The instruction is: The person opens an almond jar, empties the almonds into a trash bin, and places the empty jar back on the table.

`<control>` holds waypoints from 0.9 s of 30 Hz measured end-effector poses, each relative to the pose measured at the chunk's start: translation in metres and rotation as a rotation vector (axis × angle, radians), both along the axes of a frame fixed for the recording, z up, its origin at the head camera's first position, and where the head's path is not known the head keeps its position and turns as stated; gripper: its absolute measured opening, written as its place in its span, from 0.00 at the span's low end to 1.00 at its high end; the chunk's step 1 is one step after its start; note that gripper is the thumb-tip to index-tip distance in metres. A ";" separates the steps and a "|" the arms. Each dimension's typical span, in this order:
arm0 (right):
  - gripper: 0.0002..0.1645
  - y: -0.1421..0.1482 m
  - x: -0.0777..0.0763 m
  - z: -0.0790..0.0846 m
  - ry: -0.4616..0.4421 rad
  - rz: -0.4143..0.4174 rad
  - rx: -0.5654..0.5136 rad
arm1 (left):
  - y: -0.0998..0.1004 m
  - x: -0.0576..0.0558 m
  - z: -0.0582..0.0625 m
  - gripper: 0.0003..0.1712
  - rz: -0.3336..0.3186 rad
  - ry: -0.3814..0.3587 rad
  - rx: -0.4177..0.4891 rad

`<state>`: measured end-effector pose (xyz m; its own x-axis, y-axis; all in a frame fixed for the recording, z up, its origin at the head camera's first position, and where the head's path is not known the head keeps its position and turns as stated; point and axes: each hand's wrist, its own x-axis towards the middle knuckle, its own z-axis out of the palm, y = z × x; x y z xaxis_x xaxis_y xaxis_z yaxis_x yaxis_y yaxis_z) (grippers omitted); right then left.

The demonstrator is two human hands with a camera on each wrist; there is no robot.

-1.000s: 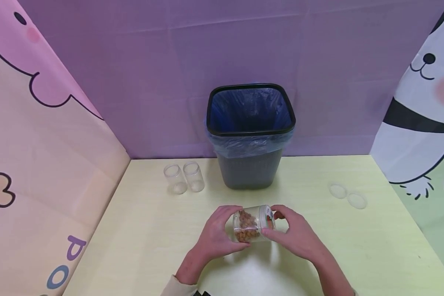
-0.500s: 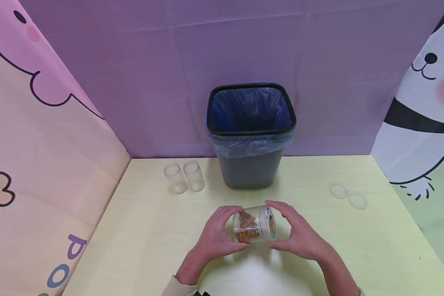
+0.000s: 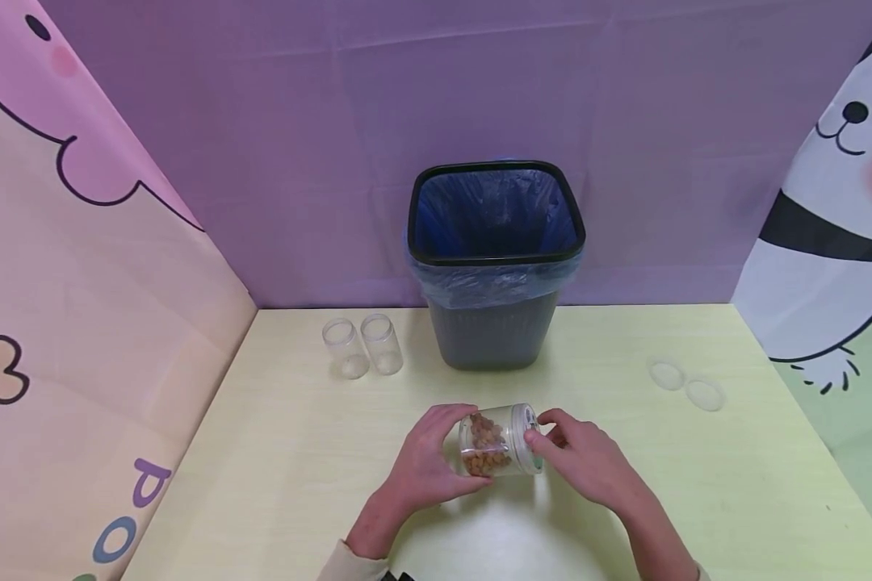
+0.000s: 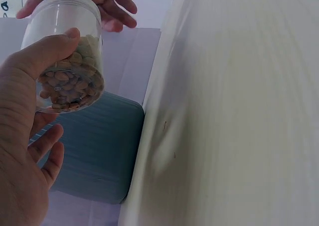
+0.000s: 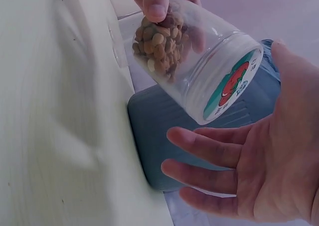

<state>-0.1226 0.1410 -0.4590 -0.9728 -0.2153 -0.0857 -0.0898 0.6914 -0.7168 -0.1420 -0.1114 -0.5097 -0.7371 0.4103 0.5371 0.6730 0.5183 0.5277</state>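
Observation:
My left hand (image 3: pixel 432 460) grips a clear jar (image 3: pixel 487 448) by its base end, thumb on one side and fingers on the other. The jar lies tilted on its side above the table, part filled with small brown nut-like pieces (image 5: pixel 162 46). Its pale screw lid (image 3: pixel 526 440) faces right; a red and green label (image 5: pixel 234 84) shows on the lid in the right wrist view. Right beside the lid is my right hand (image 3: pixel 589 460). In the right wrist view its fingers (image 5: pixel 204 148) are spread and loosely bent, apart from the lid.
A grey bin (image 3: pixel 490 331) with a blue liner stands at the back middle. Two clear open jars (image 3: pixel 345 347) stand to its left. Two thin clear discs (image 3: pixel 703 395) lie on the table (image 3: pixel 276 484) at right. Printed cloth walls (image 3: pixel 320 202) enclose the back and sides.
My right hand has shifted about the lid: its fingers spread wide around it half a second ago and are now drawn closer together at its right. The left hand and jar stay nearly still.

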 end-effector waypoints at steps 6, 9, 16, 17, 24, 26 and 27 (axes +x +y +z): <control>0.30 -0.001 0.001 0.001 -0.014 0.016 -0.028 | 0.000 0.002 0.001 0.51 0.005 -0.032 -0.015; 0.31 0.003 0.000 -0.002 0.055 0.092 -0.110 | 0.000 0.002 0.001 0.51 0.002 -0.035 -0.017; 0.50 0.009 -0.001 -0.004 0.235 0.266 -0.236 | -0.001 0.001 0.001 0.51 -0.013 -0.010 -0.020; 0.51 0.009 -0.001 -0.004 0.244 0.277 -0.235 | -0.001 0.001 0.001 0.51 -0.015 -0.005 -0.023; 0.55 0.009 0.000 -0.004 0.243 0.288 -0.238 | -0.003 0.001 0.000 0.51 -0.007 0.000 -0.028; 0.57 0.009 0.001 -0.004 0.215 0.273 -0.248 | -0.003 0.001 -0.001 0.51 -0.007 -0.002 -0.023; 0.57 0.008 0.002 -0.005 0.202 0.260 -0.248 | -0.004 0.001 -0.001 0.51 -0.008 0.000 -0.021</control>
<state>-0.1207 0.1493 -0.4639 -0.8750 -0.4467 0.1867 -0.3950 0.4356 -0.8088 -0.1408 -0.1149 -0.5107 -0.7339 0.4274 0.5279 0.6769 0.5240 0.5169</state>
